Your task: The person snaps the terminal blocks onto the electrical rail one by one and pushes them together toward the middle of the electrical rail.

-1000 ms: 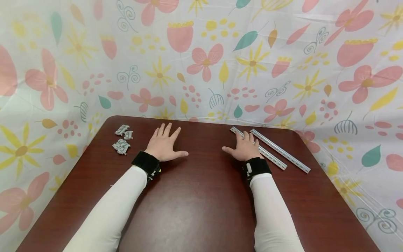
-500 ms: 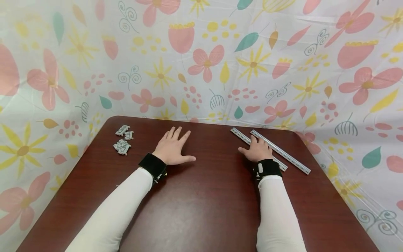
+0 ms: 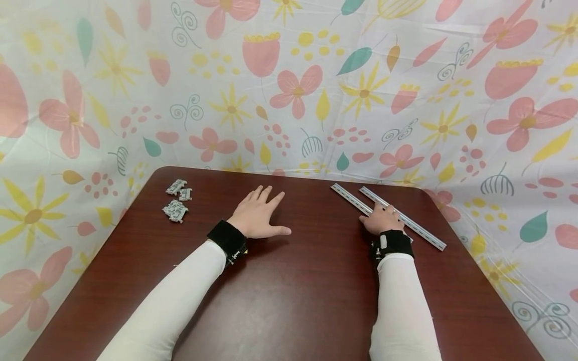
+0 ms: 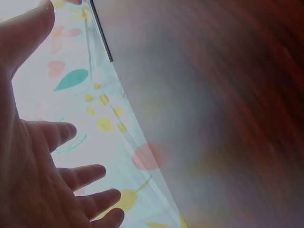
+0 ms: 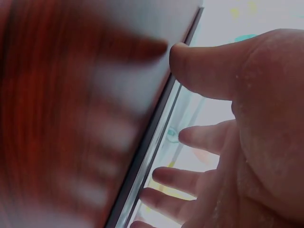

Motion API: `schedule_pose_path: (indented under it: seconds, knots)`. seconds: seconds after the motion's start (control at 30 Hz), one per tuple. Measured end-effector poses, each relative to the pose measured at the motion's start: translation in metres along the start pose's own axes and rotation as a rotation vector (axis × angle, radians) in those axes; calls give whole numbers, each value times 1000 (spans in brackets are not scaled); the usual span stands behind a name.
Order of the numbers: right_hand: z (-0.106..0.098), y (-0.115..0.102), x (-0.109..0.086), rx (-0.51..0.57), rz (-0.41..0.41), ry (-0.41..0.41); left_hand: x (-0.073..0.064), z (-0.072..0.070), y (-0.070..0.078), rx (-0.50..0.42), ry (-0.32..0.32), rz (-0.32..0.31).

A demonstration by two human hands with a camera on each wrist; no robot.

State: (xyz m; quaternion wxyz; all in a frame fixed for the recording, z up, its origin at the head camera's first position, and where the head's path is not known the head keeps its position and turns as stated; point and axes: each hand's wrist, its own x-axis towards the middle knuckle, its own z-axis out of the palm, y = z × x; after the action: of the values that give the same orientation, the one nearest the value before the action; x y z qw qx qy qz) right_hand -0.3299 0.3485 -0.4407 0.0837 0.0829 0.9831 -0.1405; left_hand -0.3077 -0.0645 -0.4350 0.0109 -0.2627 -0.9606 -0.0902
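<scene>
- Slotted rail [image 3: 352,198] lay partly beneath the right hand [image 3: 382,220], toward the bench's [image 3: 289,281] far right corner; contact was unclear.
- Right fingers [image 5: 183,180] were parted, gripping nothing.
- Left hand [image 3: 257,215] lay spread, well apart from it.

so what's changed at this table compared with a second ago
Both hands moved rightward and slightly nearer the person: the left hand across bare table, the right hand along the left slotted rail. Neither visibly took hold of anything. Both slotted rails and the small grey plastic parts stayed put.
</scene>
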Motion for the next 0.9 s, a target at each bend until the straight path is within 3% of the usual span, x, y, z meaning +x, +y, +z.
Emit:
schedule_pose_path:
  seconds: [0.17,0.53,0.9]
  knots:
    - [-3,-2,-2,11,22,-19,2,1,8,19,-18,13]
    - [-7,9,-9,4,71,-22,16,12,41,22,-50,91]
    - [-6,31,12,30,50,-77,40,17,72,18,-82,127]
